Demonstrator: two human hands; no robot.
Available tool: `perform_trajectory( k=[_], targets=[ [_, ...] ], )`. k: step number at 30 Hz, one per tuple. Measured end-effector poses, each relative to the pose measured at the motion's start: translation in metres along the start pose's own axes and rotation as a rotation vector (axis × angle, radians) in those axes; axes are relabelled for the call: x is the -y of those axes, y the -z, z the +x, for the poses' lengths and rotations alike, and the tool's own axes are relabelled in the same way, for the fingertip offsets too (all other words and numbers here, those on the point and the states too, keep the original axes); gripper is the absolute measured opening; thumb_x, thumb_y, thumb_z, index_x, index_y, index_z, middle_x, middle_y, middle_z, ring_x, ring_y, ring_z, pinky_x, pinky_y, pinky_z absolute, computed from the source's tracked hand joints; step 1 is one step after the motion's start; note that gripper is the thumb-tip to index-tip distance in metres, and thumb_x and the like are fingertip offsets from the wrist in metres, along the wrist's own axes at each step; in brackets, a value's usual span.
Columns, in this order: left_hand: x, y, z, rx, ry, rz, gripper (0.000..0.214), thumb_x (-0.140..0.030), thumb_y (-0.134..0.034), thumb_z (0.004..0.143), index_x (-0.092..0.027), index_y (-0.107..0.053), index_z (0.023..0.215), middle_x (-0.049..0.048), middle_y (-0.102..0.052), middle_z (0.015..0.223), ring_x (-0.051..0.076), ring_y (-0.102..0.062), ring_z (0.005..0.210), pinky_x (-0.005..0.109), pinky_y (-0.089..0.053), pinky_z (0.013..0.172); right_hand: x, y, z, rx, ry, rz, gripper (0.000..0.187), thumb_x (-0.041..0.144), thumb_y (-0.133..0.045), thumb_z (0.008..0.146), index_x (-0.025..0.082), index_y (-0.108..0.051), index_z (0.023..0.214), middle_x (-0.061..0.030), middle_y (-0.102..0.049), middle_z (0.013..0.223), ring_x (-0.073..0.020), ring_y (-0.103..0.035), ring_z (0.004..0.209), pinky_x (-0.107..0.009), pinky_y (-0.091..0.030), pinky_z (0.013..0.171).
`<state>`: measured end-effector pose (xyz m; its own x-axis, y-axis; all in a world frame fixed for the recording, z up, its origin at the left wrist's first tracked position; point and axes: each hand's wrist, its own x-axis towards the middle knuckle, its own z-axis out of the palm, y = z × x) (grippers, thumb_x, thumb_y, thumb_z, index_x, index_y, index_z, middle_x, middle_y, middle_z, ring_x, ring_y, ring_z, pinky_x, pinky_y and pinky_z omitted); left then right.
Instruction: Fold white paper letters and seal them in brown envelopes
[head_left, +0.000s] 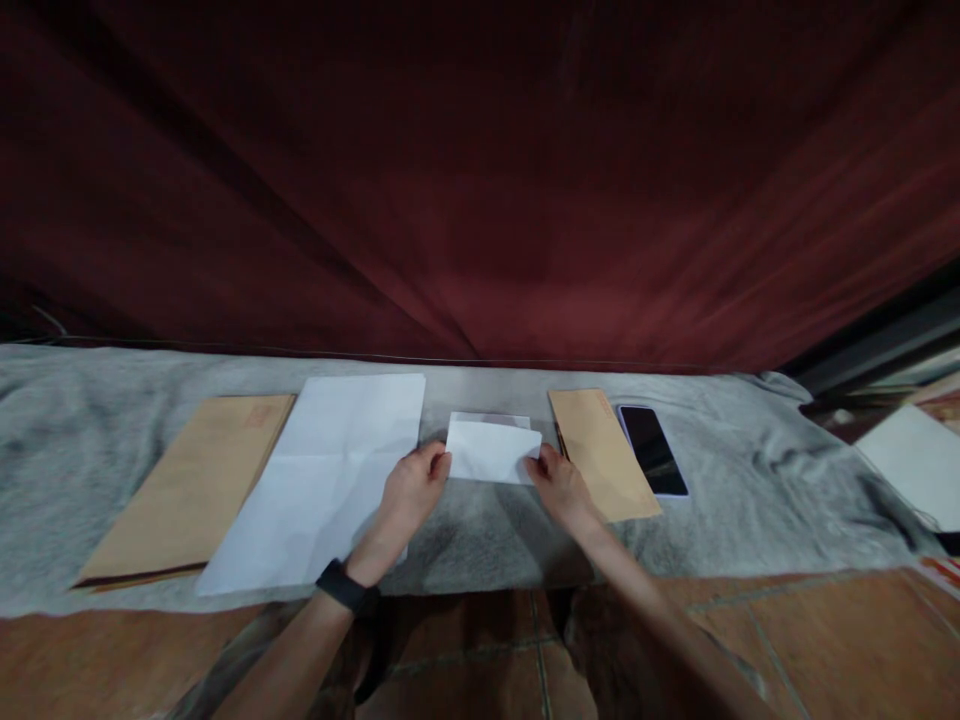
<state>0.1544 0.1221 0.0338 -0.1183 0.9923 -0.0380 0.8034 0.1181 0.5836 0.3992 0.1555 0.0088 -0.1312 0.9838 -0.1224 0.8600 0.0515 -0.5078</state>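
White sheets [337, 440]: beyond the left fingers [438, 459], partly behind the left forearm [300, 655]
Small paper [491, 452]: between left fingers and right fingers [543, 463]
Left fingers: pinching its left edge
Right fingers: pinching its right edge
Dark sliver [560, 438]: beside right fingers, mostly hidden

env. stack [184, 475] far L on cloth [750, 480] | paper sheets [330, 465] just R, same cloth | folded paper [491, 455] ctr, over cloth, btwn L hand [416, 482] & R hand [559, 482] | R-side env. [604, 450] just R of R hand | smartphone [654, 450] R of env. | curtain [480, 200] behind cloth | tile floor [825, 635] in front
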Motion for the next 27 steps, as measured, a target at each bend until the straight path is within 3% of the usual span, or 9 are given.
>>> perform_trajectory(
  k=[5, 12, 20, 27],
  targets=[
    [-0.009, -0.002, 0.001, -0.022, 0.029, 0.16, 0.026, -0.026, -0.043, 0.097, -0.021, -0.067, 0.092, 0.004, -0.073, 0.081, 0.018, -0.065, 0.073, 0.027, -0.042, 0.067, 0.003, 0.0, 0.004, -0.038, 0.015, -0.002, 0.023, 0.036, -0.047, 0.101, 0.025, -0.066, 0.104, -0.0046, -0.077, 0.087, -0.0199, -0.072, 0.083, -0.025, -0.047, 0.068],
    [-0.023, -0.005, 0.001, -0.094, -0.002, 0.404, 0.031, -0.026, -0.041, 0.098, -0.017, -0.07, 0.096, 0.0116, -0.074, 0.092, 0.026, -0.068, 0.093, 0.035, -0.046, 0.085, 0.011, 0.001, 0.012, -0.034, -0.032, -0.109, 0.028, 0.035, -0.045, 0.103, 0.022, -0.069, 0.102, -0.008, -0.078, 0.093, -0.0209, -0.074, 0.087, -0.025, -0.049, 0.071],
    [-0.03, -0.005, 0.004, -0.092, 0.097, 0.442, 0.032, -0.026, -0.04, 0.099, -0.017, -0.07, 0.104, 0.0127, -0.073, 0.091, 0.025, -0.07, 0.09, 0.034, -0.048, 0.082, 0.018, 0.003, 0.02, -0.023, -0.065, -0.185, 0.031, 0.037, -0.044, 0.104, 0.02, -0.069, 0.11, -0.0118, -0.078, 0.1, -0.0238, -0.074, 0.096, -0.028, -0.05, 0.078],
    [-0.032, -0.005, 0.007, -0.05, 0.156, 0.442, 0.03, -0.027, -0.04, 0.099, -0.019, -0.068, 0.107, 0.011, -0.074, 0.091, 0.023, -0.071, 0.09, 0.031, -0.049, 0.08, 0.024, 0.004, 0.022, -0.021, -0.093, -0.209, 0.03, 0.035, -0.044, 0.105, 0.019, -0.068, 0.112, -0.0102, -0.078, 0.101, -0.0213, -0.074, 0.096, -0.025, -0.047, 0.075]
  ],
)
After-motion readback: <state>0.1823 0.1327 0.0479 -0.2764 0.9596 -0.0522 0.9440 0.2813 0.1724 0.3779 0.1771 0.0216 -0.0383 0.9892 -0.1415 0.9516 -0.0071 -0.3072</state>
